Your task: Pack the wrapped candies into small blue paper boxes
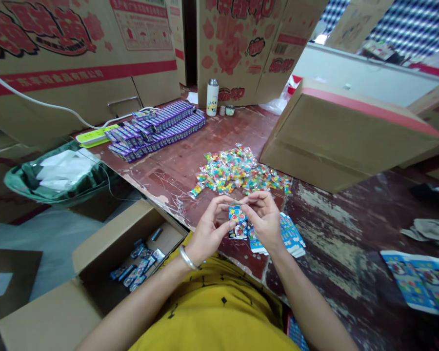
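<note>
Small printed box (237, 222) is held upright over the near edge of the table (332, 219), pinched between both hands. Left hand (209, 229) clamps its left side with thumb and curled fingers. Right hand (265, 219) grips the top right, fingers closed. Sweet packets (237, 173) lie just beyond and flat cartons (291, 236) beside the right wrist, both apparently kept within easy reach.

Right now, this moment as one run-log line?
left hand: holds small blue box | right hand: pinches its top | behind: candy pile | beneath: flat cartons
</note>
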A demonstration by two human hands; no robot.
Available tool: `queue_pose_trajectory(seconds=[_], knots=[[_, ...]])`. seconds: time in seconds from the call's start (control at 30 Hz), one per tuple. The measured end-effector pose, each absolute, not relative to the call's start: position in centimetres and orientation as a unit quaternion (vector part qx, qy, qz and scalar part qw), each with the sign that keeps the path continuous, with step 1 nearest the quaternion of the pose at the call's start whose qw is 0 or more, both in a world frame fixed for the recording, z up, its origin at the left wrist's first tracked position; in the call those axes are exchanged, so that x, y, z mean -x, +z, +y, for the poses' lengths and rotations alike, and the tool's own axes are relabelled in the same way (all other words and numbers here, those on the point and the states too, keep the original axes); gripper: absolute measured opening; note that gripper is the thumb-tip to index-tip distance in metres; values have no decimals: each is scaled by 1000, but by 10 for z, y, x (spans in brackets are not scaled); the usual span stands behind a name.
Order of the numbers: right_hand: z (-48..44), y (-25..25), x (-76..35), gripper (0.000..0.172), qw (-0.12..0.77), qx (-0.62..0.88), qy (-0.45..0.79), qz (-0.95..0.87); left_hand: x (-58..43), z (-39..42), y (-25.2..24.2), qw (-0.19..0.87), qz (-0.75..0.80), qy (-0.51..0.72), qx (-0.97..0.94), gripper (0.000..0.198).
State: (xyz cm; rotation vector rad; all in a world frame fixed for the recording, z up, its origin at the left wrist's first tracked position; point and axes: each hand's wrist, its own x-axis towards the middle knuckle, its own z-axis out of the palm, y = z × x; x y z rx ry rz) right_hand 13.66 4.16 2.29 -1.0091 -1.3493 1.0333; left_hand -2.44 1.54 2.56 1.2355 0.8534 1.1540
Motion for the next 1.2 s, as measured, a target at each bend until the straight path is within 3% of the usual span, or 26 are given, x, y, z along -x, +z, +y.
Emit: queue_pose_trajectory(seconds=[0.17, 0.43, 0.67, 0.93, 1.1, 1.2], knots=[[42, 28, -140, 9, 499, 417, 425, -629, 27, 15, 20, 604, 379, 497, -494, 40], [49, 37, -144, 24, 440, 463, 495, -589, 32, 15, 20, 554, 420, 473, -540, 45], [58, 43, -151, 22, 402, 473, 504, -601, 34, 13, 24, 527, 413, 454, -588, 53], [27, 41, -137, 22, 454, 482, 275, -697, 32, 11, 19, 548, 402, 440, -587, 38], [33, 34, -167, 23, 385, 475, 317, -725, 69, 20, 29, 531, 427, 368, -633, 31], [52, 25, -205, 26, 328, 554, 273, -715, 123, 28, 42, 451, 471, 249, -716, 28]])
